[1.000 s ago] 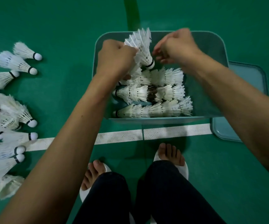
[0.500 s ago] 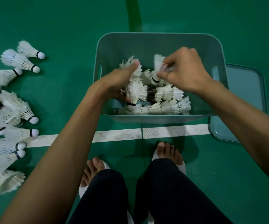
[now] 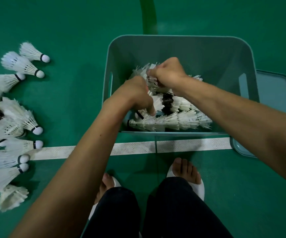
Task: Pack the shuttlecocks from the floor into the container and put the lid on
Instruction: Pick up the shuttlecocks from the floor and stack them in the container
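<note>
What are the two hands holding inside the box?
Both the left hand and right hand grip white shuttlecocks by their feathers, down inside the container.

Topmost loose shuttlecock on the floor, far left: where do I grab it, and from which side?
Take that shuttlecock by its round white cork, coming from its right. It lies on its side with the cork toward the container and clear of its neighbours; the feather skirt would probably crush.

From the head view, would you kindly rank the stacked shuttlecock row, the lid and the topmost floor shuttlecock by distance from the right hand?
1. Stacked shuttlecock row, in the container, just below the right hand.
2. Lid, right, on the floor.
3. Topmost floor shuttlecock, far left.
</note>
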`<state>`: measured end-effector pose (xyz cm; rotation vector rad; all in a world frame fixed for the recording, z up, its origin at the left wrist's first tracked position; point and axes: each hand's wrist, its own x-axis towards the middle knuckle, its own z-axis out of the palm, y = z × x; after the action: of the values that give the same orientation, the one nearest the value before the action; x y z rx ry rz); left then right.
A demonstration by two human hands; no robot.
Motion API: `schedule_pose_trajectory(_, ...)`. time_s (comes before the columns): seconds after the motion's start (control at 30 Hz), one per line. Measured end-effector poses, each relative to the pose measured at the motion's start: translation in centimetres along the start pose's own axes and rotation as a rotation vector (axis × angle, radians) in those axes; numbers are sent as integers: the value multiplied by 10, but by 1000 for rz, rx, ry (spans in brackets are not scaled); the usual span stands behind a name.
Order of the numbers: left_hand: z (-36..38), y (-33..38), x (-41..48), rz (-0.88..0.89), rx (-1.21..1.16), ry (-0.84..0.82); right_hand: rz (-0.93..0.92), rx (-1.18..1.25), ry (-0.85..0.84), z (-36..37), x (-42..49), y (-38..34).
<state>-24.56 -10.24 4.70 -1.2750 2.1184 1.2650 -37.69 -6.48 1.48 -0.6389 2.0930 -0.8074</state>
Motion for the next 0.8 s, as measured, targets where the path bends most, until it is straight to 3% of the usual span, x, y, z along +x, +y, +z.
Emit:
schedule_pose_trajectory(0.07,1,0,1,16,-24,28,55,232,-59,-11,-5,-2)
schedule_pose_trajectory(0.13,3,-1,1,61,-63,62,60,306,-17,-30,-15,-2)
schedule_pose_trajectory(0.2,6,1,0,134,-108,113,7,214,39,-51,-30,1)
schedule_pose_trajectory(0.37,11,18,-8,317,-155,251,-187,-95,-284,-66,-67,8)
schedule_pose_trajectory(0.47,14,23,-13,371,-80,271,-286,-177,-289,-71,-60,12)
schedule_pose_trajectory(0.53,15,22,-17,384,-58,383,-250,-186,-234,-80,-52,15)
schedule_pose_trajectory(0.63,10,21,-18,217,129,591,-203,-75,42,-82,-33,26)
schedule_pose_trajectory(0.73,1,20,-9,-65,403,445,-148,24,147,-66,-17,29)
schedule_pose_trajectory(0.8,-1,19,3,-55,435,341,-98,39,84,-50,-8,26)
